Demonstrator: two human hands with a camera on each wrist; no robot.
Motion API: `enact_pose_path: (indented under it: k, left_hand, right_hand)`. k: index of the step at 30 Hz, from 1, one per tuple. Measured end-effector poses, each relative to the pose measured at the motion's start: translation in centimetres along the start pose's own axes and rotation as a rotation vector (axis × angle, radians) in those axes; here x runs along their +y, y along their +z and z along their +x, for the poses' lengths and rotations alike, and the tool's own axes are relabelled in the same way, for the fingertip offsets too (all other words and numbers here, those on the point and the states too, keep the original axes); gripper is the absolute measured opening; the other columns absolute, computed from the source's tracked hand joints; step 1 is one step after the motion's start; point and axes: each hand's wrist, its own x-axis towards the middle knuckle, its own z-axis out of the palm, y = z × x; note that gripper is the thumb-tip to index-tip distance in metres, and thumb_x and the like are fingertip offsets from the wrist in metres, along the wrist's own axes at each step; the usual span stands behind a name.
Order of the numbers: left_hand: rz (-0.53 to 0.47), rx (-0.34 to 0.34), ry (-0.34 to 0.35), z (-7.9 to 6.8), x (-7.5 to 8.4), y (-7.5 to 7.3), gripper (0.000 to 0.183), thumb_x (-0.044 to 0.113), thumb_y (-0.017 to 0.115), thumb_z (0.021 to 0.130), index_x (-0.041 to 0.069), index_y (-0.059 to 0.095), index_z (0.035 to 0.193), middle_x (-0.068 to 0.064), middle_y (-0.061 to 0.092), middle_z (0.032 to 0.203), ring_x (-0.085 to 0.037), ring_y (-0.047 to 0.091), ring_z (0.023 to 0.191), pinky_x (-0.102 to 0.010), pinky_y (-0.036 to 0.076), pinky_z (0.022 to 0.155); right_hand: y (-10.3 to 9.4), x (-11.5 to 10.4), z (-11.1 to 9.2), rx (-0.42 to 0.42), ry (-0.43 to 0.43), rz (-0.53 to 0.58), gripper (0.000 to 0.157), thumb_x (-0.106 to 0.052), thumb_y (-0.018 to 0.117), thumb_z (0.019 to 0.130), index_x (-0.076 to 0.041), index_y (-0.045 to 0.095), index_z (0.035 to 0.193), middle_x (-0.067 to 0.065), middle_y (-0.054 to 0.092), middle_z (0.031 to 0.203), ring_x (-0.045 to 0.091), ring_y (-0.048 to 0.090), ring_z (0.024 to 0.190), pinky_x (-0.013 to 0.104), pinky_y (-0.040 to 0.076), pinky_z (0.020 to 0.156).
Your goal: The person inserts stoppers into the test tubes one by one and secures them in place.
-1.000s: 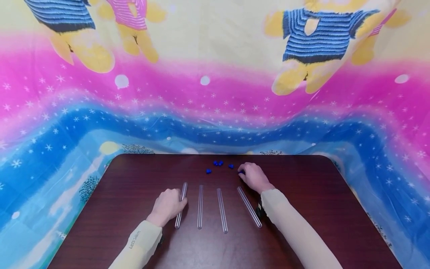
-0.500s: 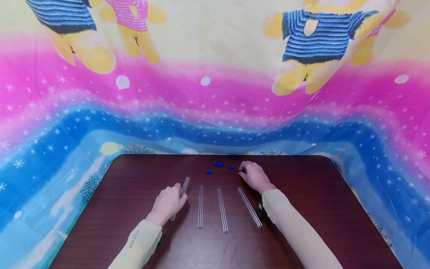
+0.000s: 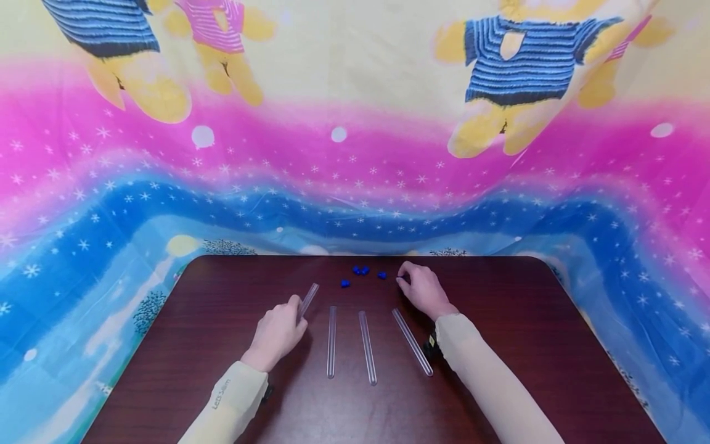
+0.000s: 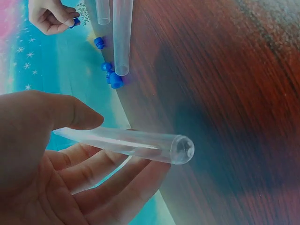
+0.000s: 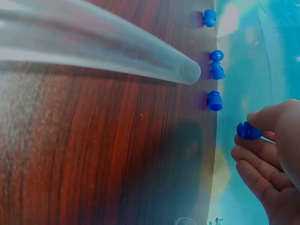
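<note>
Tube (image 3: 309, 300) partly behind left grip (image 3: 277, 332)

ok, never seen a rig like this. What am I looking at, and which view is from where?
No machine here: just a person's bare left hand and right hand.

The wide picture is taken from the person's head, looking forward and down. The other two are taken from the wrists, each looking at that hand's work.

On the table lie three clear tubes and, towards the far edge, four blue caps. Behind hangs a printed cloth.

The left hand holds a fourth tube; the right pinches a fifth cap, clearest in the right wrist view.
</note>
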Motion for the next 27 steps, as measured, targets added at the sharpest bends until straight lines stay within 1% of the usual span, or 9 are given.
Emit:
enact_pose_path:
  k: [3,8,12,17,23,27]
  left_hand:
    - [0.002,0.032,0.023,0.15,0.02,0.0,0.018,0.01,0.07,0.089,0.007,0.059,0.104,-0.001,0.058,0.07,-0.022,0.057,0.055,-0.043,0.048,0.049]
    - [-0.015,0.07,0.055,0.29,0.06,0.1,0.019,0.009,0.069,0.091,0.007,0.061,0.108,-0.002,0.062,0.077,-0.022,0.059,0.057,-0.043,0.049,0.05]
    - [-0.033,0.077,0.06,0.4,0.11,0.25,0.022,0.01,0.07,0.093,0.006,0.062,0.113,-0.004,0.065,0.081,-0.021,0.061,0.059,-0.042,0.05,0.051]
    - [-0.05,0.081,0.071,0.51,0.02,0.51,0.024,0.01,0.07,0.095,0.006,0.061,0.117,-0.008,0.068,0.081,-0.021,0.062,0.057,-0.039,0.049,0.049]
    - [-0.06,0.111,0.108,0.49,-0.07,0.84,0.026,0.01,0.071,0.096,0.007,0.062,0.12,-0.01,0.07,0.084,-0.027,0.067,0.063,-0.043,0.051,0.052]
    - [-0.072,0.121,0.128,0.56,0.18,1.0,0.026,0.011,0.07,0.097,0.01,0.062,0.123,-0.009,0.071,0.083,-0.026,0.066,0.061,-0.044,0.051,0.052]
  right_hand:
    - [-0.1,0.06,-0.1,0.025,-0.006,0.012,0.006,-0.016,0.073,0.096,-0.014,0.07,0.1,0.001,0.069,0.089,0.015,0.06,0.07,0.038,0.051,0.069]
    - [-0.23,0.11,-0.15,0.066,-0.02,0.022,0.006,-0.018,0.074,0.095,-0.014,0.074,0.1,0.001,0.073,0.092,0.016,0.064,0.074,0.039,0.052,0.07]
    - [-0.36,0.03,-0.11,0.101,-0.029,0.041,0.007,-0.019,0.075,0.095,-0.013,0.075,0.099,0.002,0.074,0.094,0.017,0.066,0.077,0.039,0.053,0.071]
    - [-0.55,-0.17,-0.15,0.145,-0.027,0.094,0.008,-0.019,0.075,0.095,-0.013,0.076,0.101,0.002,0.074,0.096,0.015,0.064,0.072,0.039,0.054,0.07]
    - [-0.68,-0.38,-0.07,0.179,-0.005,0.144,0.008,-0.02,0.075,0.096,-0.014,0.076,0.1,0.001,0.075,0.095,0.016,0.067,0.078,0.04,0.055,0.073]
    - [-0.72,-0.51,0.02,0.192,0.009,0.196,0.007,-0.02,0.075,0.095,-0.014,0.076,0.1,0.0,0.075,0.094,0.018,0.069,0.081,0.041,0.056,0.075]
